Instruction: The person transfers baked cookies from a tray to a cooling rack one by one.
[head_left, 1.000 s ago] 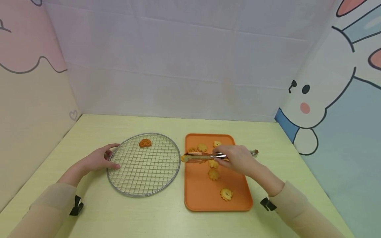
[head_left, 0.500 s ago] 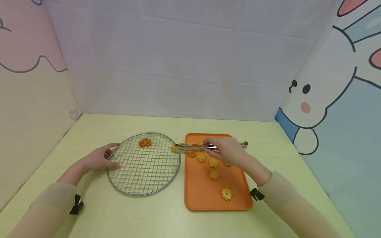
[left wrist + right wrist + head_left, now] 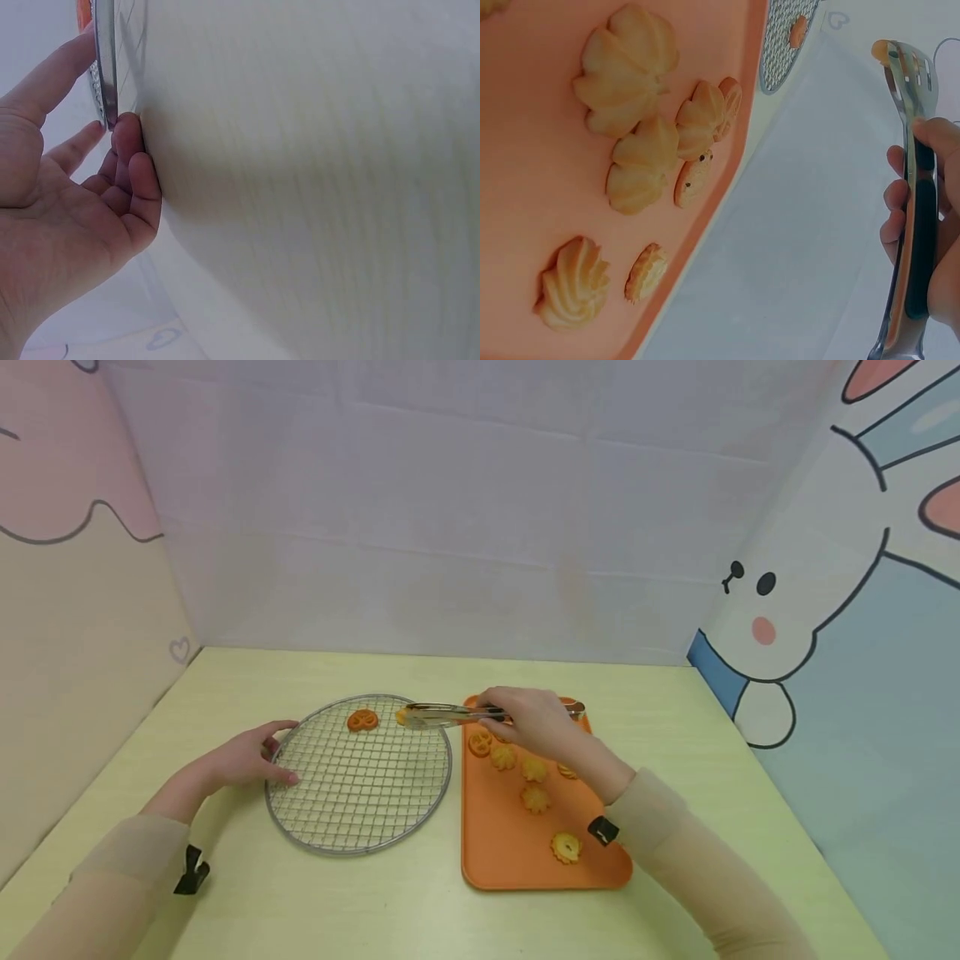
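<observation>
My left hand (image 3: 243, 760) grips the left rim of a round wire cooling rack (image 3: 360, 802), thumb on top; the left wrist view shows curled fingers by the rim (image 3: 106, 64). A brown pretzel-shaped cookie (image 3: 363, 720) lies on the rack's far part. My right hand (image 3: 532, 718) holds metal tongs (image 3: 438, 716) by their dark grips. Pinched in the tong tips is a yellowish cookie (image 3: 882, 52), above the rack's far right rim and partly hidden. Under and in front of the right hand lies an orange tray (image 3: 517, 860).
On the tray are several cookies: a pretzel-shaped one (image 3: 480, 743), swirled ones (image 3: 536, 797), and a ring-shaped one (image 3: 566, 847) nearest the front. The right wrist view also shows a dotted cookie (image 3: 694, 178). A pale wall (image 3: 450, 527) closes the table's back.
My right hand has moved left and away from me, carrying the tongs and cookie from over the tray to above the rack's right part. The left hand stays at the rim.
</observation>
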### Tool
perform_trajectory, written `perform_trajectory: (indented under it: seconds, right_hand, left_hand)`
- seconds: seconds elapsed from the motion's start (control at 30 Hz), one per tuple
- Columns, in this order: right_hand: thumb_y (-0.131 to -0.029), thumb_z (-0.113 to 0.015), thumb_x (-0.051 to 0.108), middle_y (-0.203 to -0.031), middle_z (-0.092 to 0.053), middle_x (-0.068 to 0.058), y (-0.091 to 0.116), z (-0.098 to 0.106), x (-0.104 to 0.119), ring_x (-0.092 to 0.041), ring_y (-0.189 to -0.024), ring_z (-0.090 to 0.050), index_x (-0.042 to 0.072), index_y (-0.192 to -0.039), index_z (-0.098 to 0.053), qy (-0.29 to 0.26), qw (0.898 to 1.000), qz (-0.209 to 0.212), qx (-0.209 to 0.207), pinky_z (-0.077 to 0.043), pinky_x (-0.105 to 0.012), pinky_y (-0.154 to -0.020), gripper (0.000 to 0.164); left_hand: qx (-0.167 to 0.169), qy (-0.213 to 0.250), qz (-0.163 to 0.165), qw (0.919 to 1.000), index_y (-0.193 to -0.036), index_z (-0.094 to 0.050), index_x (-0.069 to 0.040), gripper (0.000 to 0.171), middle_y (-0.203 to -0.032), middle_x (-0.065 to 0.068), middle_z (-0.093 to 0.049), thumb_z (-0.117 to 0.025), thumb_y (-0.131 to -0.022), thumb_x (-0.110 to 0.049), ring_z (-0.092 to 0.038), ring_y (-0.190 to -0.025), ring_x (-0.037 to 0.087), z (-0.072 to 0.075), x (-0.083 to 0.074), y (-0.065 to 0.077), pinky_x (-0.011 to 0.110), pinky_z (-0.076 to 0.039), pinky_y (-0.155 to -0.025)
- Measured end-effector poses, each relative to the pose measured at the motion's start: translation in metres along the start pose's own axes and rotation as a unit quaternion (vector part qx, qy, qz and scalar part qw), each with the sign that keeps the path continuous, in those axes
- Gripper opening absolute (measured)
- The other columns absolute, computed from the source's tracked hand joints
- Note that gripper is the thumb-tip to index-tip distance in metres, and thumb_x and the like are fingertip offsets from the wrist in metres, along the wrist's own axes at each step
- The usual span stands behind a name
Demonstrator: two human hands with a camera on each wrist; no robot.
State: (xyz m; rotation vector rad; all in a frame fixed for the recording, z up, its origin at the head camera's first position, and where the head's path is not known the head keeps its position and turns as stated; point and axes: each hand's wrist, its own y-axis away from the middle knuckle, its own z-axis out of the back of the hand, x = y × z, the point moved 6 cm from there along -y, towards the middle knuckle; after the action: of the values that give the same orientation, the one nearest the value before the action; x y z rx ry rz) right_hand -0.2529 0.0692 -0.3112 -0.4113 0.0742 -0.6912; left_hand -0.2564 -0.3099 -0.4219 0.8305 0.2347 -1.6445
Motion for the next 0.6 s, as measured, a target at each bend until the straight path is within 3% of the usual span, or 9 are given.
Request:
perform_trajectory:
  seconds: [0.3, 0.6]
  right_hand:
    - [-0.092, -0.061, 0.031, -0.1, -0.069, 0.005, -0.017, -0.016, 0.004, -0.006, -0.059, -0.053, 0.018, -0.109, -0.065, 0.006, 1.0, -0.013, 0.015, -0.03, -0.02, -0.045, 0.021]
    - [-0.093, -0.06, 0.033, -0.1, -0.068, 0.007, -0.032, -0.034, 0.003, -0.006, -0.063, -0.055, 0.02, -0.11, -0.064, -0.005, 0.999, -0.032, 0.037, -0.034, -0.021, -0.047, 0.022]
  left_hand:
    - [-0.012, -0.014, 0.01, 0.9998, -0.145, -0.027, 0.002, 0.102, -0.106, 0.021, -0.048, -0.082, -0.07, -0.04, -0.045, -0.091, 0.028, 0.005, 0.001, -0.001, 0.033, -0.037, -0.072]
    - [-0.012, 0.018, 0.013, 0.9997, -0.146, -0.026, 0.0, 0.098, -0.108, 0.02, -0.045, -0.081, -0.073, -0.036, -0.044, -0.089, 0.025, 0.003, 0.005, 0.002, 0.032, -0.037, -0.069]
